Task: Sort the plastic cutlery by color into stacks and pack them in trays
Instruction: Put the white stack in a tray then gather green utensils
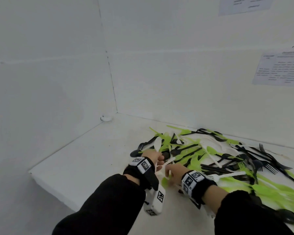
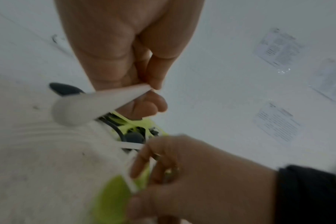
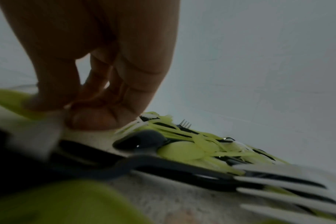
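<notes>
A mixed heap of green, black and white plastic cutlery [image 1: 210,155] lies on the white table [image 1: 92,158], right of centre. At the heap's near left edge my left hand [image 1: 157,159] pinches the handle of a white spoon [image 2: 73,110], its bowl raised. Close beside it my right hand [image 1: 171,172] grips a thin white cutlery handle [image 2: 131,177]. A green spoon [image 2: 113,197] sits against the right hand's fingers [image 3: 98,119]; whether they hold it I cannot tell. No tray is in view.
A white fork [image 1: 227,175] lies just right of my right wrist, with black forks [image 1: 268,161] beyond it. White walls close the table at the back and left. The table's left edge [image 1: 41,173] drops off. Paper sheets [image 1: 278,68] hang on the right wall.
</notes>
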Demonstrator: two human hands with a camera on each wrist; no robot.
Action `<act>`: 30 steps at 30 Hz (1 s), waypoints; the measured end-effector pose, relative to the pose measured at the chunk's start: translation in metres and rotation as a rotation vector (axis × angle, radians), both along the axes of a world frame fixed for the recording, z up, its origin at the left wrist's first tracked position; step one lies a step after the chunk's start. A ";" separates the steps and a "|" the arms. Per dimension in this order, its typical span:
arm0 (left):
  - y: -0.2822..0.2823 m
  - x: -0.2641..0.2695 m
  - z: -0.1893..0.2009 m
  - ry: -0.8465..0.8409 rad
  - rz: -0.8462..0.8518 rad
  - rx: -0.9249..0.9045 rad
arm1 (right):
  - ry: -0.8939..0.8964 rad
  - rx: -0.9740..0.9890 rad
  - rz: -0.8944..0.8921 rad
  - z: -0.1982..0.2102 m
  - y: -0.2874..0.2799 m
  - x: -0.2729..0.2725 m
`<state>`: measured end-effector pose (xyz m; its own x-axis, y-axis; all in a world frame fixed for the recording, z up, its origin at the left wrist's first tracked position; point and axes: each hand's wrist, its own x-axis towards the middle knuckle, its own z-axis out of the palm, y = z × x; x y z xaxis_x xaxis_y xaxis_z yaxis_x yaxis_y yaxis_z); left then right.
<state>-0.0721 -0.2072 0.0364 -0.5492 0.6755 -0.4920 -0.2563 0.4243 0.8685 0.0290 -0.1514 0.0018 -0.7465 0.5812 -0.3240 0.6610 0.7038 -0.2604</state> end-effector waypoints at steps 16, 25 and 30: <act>0.049 -0.041 -0.021 -0.077 -0.114 0.111 | 0.508 -0.079 -0.598 0.032 0.043 -0.012; 0.060 -0.041 -0.029 -0.117 -0.142 0.168 | 0.614 -0.117 -0.625 0.010 0.034 -0.043; 0.069 -0.059 -0.031 -0.085 -0.104 0.152 | 0.526 -0.118 -0.340 0.015 0.049 -0.048</act>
<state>-0.1311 -0.1384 0.0055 -0.4332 0.7964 -0.4220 -0.2929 0.3184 0.9016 -0.0185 -0.1021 0.0171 -0.6036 0.7962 -0.0408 0.6049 0.4240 -0.6741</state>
